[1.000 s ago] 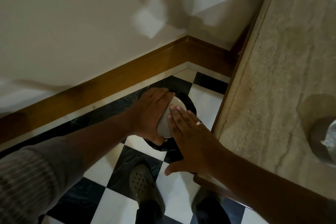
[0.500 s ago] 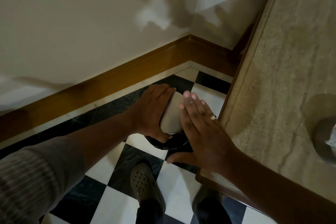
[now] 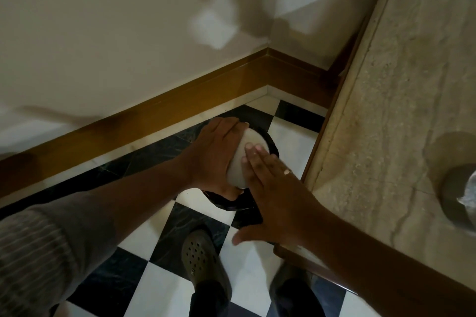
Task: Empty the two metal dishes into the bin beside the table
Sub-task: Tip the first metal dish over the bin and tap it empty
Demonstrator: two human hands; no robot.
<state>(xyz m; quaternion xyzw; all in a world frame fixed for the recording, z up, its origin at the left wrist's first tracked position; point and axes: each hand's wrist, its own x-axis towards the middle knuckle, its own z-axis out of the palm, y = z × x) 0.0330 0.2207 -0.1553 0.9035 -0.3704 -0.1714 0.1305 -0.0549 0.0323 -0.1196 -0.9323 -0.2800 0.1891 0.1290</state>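
1. Dish (image 3: pixel 248 156): 1 metal dish is held upside down over the bin (image 3: pixel 271 145), its pale rounded underside facing up; only this 1 is in the hands.
2. Sleeve (image 3: pixel 33 252): a striped grey sleeve covers the left arm at the lower left, and the bare forearm runs from it toward the dish.
3. Left hand (image 3: pixel 215 156): it is wrapped around the dish's left side, fingers curled over the far rim and thumb under the near rim.
4. Bin: a dark round rim shows around and under the dish, on the black and white floor (image 3: pixel 154 288) near the corner, just left of the table (image 3: pixel 386 110). What is inside it is hidden.
5. Right hand (image 3: pixel 273 195): it is flat with fingers straight and together, fingertips (image 3: pixel 253 152) resting on the dish's upturned bottom, thumb spread out to the side; it grips nothing. A ring (image 3: pixel 287 172) is on 1 finger.
6. Shoes: a perforated clog (image 3: pixel 199 260) stands below the bin; a 2nd shoe (image 3: pixel 291 283) sits to its right, partly under the right forearm.
7. Table: a beige stone top with a wooden edge fills the right side.
8. Second dish (image 3: pixel 461 195): it stands on the table at the right frame edge, well apart from the hands, with something crumpled and shiny inside, cut off by the frame.
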